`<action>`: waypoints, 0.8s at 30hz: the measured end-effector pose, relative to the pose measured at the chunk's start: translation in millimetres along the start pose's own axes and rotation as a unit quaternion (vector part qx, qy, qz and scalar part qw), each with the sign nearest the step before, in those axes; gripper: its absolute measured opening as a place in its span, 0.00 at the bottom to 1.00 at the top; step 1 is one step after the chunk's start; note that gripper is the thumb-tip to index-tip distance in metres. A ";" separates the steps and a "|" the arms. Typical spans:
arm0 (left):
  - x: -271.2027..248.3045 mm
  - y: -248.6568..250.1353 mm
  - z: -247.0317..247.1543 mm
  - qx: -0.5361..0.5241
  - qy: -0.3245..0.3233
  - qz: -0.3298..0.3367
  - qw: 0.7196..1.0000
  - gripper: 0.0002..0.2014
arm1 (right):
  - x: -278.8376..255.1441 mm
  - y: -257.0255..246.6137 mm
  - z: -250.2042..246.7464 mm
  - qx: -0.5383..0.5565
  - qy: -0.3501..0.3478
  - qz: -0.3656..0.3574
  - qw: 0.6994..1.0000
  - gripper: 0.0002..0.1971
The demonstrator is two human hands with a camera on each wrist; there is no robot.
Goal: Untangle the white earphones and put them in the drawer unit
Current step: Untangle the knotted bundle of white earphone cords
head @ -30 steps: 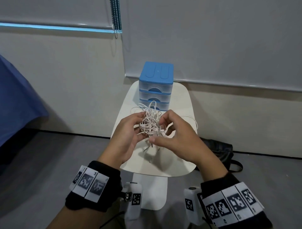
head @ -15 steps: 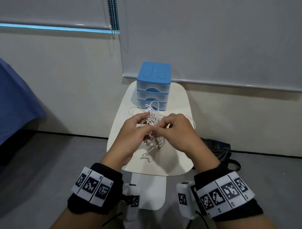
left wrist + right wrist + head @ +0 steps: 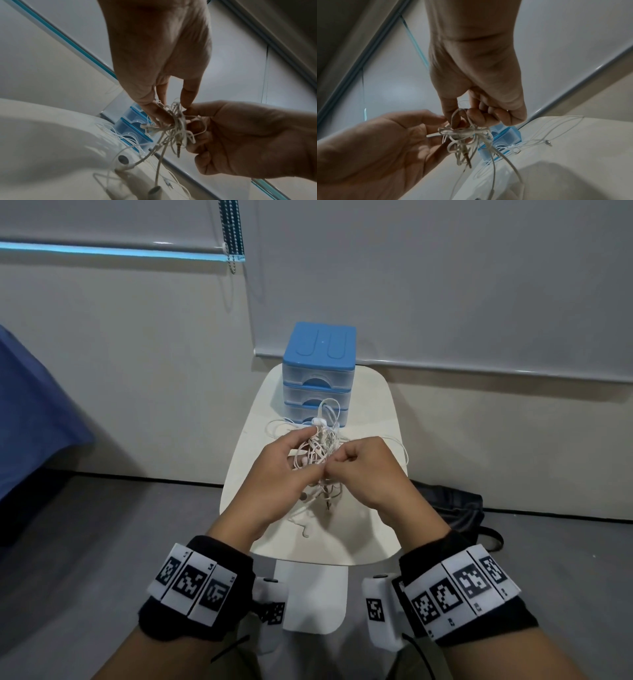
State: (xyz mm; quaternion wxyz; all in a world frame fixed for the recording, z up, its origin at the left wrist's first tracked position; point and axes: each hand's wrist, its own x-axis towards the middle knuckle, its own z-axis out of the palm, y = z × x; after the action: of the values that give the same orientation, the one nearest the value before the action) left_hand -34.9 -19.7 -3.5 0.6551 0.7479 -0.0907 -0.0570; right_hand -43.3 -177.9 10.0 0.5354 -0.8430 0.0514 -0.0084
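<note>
A knotted bundle of white earphones (image 3: 320,451) hangs between both hands above the small white table (image 3: 370,392). My left hand (image 3: 284,470) pinches the bundle from the left, and my right hand (image 3: 363,470) pinches it from the right, thumbs almost touching. In the left wrist view the tangle (image 3: 175,125) sits between fingertips, with a jack plug and earbuds dangling onto the table. The right wrist view shows the tangle (image 3: 465,138) with cords trailing down. Behind stands the blue drawer unit (image 3: 318,371), with all three drawers closed.
A black bag (image 3: 455,508) lies on the grey floor to the right of the table. Blue fabric (image 3: 30,412) hangs at the left edge. A wall and roller blinds stand close behind the table.
Both hands have dropped lower and drawn closer together on the tangle, thumbs now nearly meeting. More cord trails down onto the table than a second ago.
</note>
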 end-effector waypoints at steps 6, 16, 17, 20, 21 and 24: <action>9.3 -5.0 -0.3 -0.021 0.073 0.003 0.997 0.21 | -0.2 -8.8 -3.8 0.109 -0.021 0.029 0.993 0.05; 3.4 -8.8 -8.0 0.071 0.079 0.009 0.994 0.28 | -1.9 -18.8 -17.2 0.200 -0.039 -0.022 0.979 0.12; 2.9 -8.8 -8.6 0.076 0.082 0.010 0.994 0.27 | -0.8 -17.6 -19.8 0.201 -0.033 -0.017 0.979 0.08; 0.9 -9.1 -9.7 0.088 0.084 0.016 0.992 0.24 | 4.8 -7.5 -30.5 0.189 -0.012 -0.014 0.982 0.06; 1.0 -10.7 -10.0 0.090 0.084 0.016 0.992 0.23 | 6.0 -3.1 -34.9 0.159 -0.009 -0.010 0.987 0.08; -2.1 -12.3 -8.1 0.094 0.074 0.003 0.993 0.17 | 6.2 9.8 -46.7 0.025 -0.040 0.000 0.999 0.09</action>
State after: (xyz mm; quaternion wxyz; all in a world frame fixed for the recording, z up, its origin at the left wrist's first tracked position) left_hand -34.5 -9.9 -14.7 0.5874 0.8078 -0.0491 0.0092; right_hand -41.2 -224.8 20.8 0.5579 -0.8290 0.0303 0.0240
